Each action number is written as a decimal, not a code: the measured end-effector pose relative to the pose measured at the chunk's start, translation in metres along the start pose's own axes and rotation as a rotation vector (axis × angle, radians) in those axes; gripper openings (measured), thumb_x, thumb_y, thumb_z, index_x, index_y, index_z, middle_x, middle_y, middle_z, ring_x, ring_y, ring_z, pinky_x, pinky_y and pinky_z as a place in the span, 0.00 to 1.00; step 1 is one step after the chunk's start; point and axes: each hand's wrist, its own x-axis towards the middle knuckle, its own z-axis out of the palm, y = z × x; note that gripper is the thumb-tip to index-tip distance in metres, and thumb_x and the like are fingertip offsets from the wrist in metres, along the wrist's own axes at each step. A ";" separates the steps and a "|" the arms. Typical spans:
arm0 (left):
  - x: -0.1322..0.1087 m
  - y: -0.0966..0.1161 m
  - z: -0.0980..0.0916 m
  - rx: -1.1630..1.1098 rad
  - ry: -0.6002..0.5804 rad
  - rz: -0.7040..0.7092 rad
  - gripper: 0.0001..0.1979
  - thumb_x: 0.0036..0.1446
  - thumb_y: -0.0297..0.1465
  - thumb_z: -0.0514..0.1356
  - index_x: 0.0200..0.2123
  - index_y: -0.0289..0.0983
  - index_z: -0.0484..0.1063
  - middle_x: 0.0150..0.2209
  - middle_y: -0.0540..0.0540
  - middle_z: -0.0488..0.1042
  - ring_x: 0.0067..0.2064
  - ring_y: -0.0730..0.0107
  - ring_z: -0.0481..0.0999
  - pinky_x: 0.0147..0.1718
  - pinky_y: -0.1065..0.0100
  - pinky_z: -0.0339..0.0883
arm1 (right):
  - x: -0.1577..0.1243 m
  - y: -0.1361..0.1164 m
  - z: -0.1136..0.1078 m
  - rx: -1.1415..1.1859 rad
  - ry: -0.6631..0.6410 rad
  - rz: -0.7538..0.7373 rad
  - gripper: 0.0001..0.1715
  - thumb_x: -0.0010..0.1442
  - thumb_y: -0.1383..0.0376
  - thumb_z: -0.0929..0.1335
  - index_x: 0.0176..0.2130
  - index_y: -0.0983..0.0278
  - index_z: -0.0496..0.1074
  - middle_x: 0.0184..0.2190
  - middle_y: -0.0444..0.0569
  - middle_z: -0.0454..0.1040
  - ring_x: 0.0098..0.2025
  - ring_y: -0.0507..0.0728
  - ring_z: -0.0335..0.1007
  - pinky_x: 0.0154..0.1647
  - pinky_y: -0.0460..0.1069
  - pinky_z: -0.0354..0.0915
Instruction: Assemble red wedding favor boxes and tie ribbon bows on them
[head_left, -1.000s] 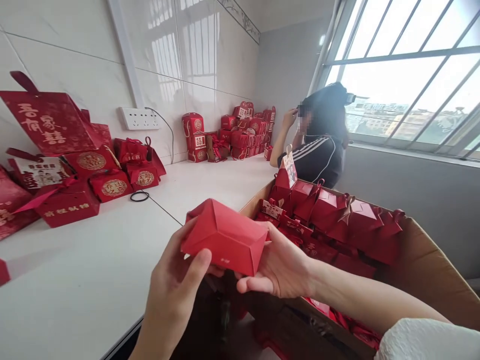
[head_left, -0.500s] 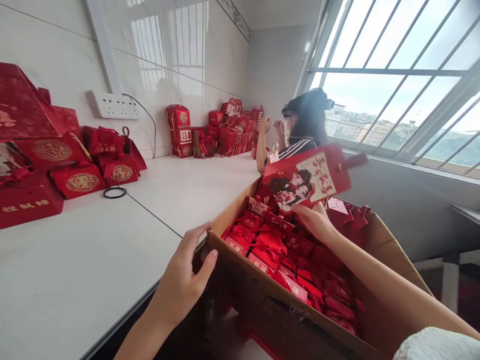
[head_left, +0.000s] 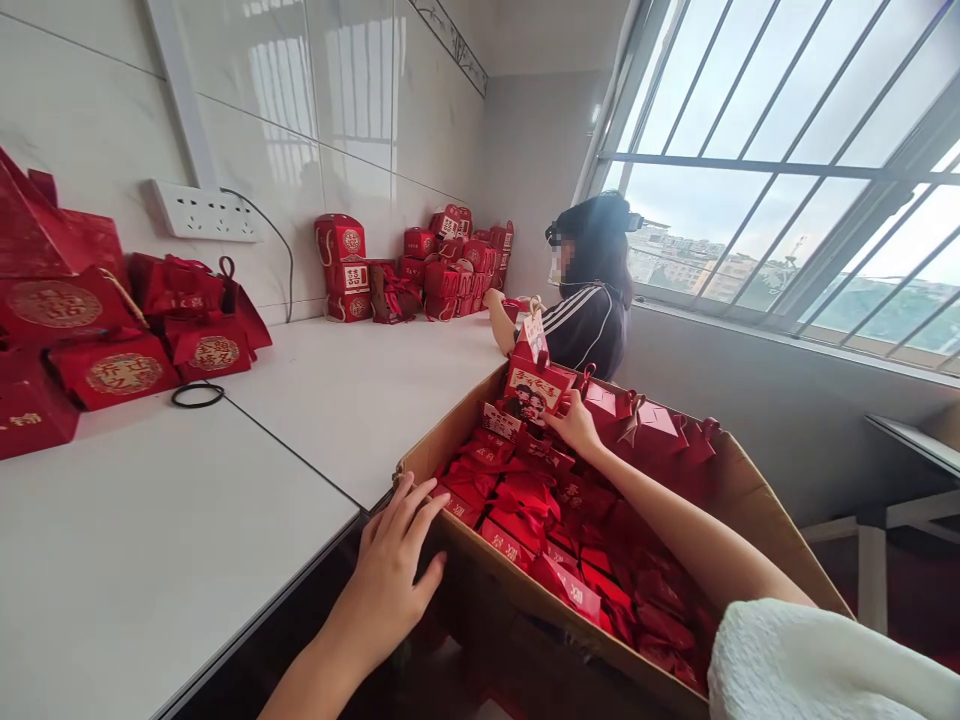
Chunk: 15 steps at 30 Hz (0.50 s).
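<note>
Red boxes [head_left: 525, 500] crowd our carton [head_left: 487, 590], a person [head_left: 592, 320] beyond. Right hand [head_left: 577, 425] grips a pictured box [head_left: 534, 385]; left hand [head_left: 394, 580] rests slack-fingered on the rim.

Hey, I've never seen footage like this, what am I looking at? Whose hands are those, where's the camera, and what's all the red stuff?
There is no machine here: the two bare hands belong to a person wearing a camera on the head, so every picture looks forward and down from there. The left hand lies open on the near corner of a cardboard box filled with small red gift boxes. The right hand reaches to the far side, fingers on a red box with a printed picture; whether it clasps it or just touches it is hard to tell. On the white counter lie more red boxes and a black ring. Another person is by the window.
</note>
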 end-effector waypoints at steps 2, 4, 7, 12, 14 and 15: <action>-0.001 -0.001 0.002 -0.008 0.015 0.008 0.29 0.57 0.26 0.51 0.61 0.49 0.53 0.62 0.46 0.59 0.66 0.54 0.50 0.55 0.49 0.62 | 0.008 -0.002 0.015 -0.072 -0.050 -0.010 0.25 0.50 0.61 0.67 0.46 0.64 0.58 0.47 0.57 0.72 0.48 0.60 0.70 0.48 0.53 0.64; -0.001 -0.001 0.004 -0.019 0.025 0.009 0.30 0.56 0.25 0.52 0.61 0.49 0.52 0.62 0.46 0.59 0.66 0.55 0.49 0.55 0.50 0.62 | 0.012 -0.003 0.024 -0.156 -0.095 -0.011 0.25 0.51 0.63 0.67 0.48 0.65 0.58 0.49 0.59 0.70 0.50 0.60 0.68 0.49 0.52 0.63; -0.001 0.000 0.006 -0.038 0.016 -0.011 0.29 0.56 0.24 0.52 0.60 0.49 0.55 0.62 0.47 0.60 0.66 0.54 0.49 0.57 0.48 0.60 | 0.014 -0.005 0.026 -0.284 -0.158 -0.017 0.27 0.55 0.64 0.66 0.52 0.69 0.58 0.51 0.63 0.68 0.52 0.62 0.67 0.49 0.52 0.62; 0.001 0.004 0.002 -0.069 -0.005 -0.027 0.30 0.54 0.22 0.53 0.59 0.48 0.56 0.61 0.46 0.60 0.66 0.53 0.50 0.57 0.49 0.60 | 0.004 -0.014 0.022 -0.438 -0.252 -0.081 0.26 0.58 0.65 0.65 0.55 0.66 0.60 0.50 0.62 0.69 0.51 0.66 0.68 0.47 0.55 0.62; 0.000 0.006 0.000 -0.079 -0.022 -0.029 0.32 0.53 0.22 0.53 0.60 0.48 0.56 0.61 0.46 0.60 0.66 0.53 0.49 0.57 0.48 0.60 | 0.001 -0.015 0.023 -0.473 -0.271 -0.087 0.26 0.59 0.67 0.64 0.56 0.66 0.60 0.52 0.63 0.68 0.50 0.66 0.69 0.45 0.55 0.63; -0.001 0.007 -0.001 -0.090 -0.030 -0.027 0.32 0.53 0.22 0.53 0.60 0.48 0.56 0.62 0.46 0.60 0.66 0.53 0.49 0.57 0.48 0.60 | 0.001 -0.015 0.023 -0.480 -0.283 -0.089 0.26 0.59 0.68 0.64 0.57 0.66 0.60 0.51 0.64 0.69 0.48 0.66 0.70 0.44 0.54 0.64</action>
